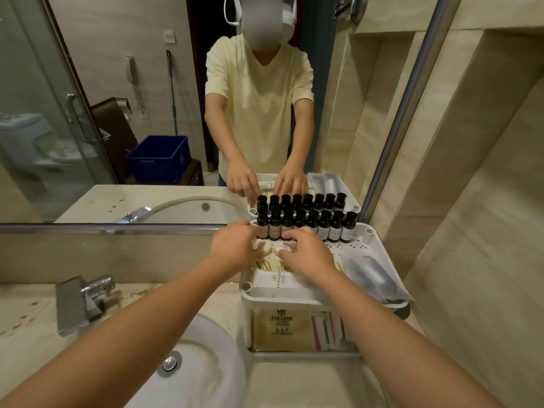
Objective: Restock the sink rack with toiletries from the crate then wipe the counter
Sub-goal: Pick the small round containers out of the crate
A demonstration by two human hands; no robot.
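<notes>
Well on with restocking the sink rack (379, 240): lined along the back of its top tier with dark bottles (309, 228), laid at the front with flat packets (279, 279). Seemingly placing two round soaps (283, 247) mid-rack, left hand (235, 245) and right hand (306, 254) each curled round one. Left to do, judging by reddish spots (26, 313) well left of the rack: wiping the table (309, 378).

Probably hotel bathroom: sink (226, 334), mirror (117, 83), stocked toiletry rack (376, 235).

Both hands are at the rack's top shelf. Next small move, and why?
Probably lower the two round soaps onto the shelf just in front of the bottle row and let go. The left hand and right hand each grip one, already low over the rack top shelf.
</notes>
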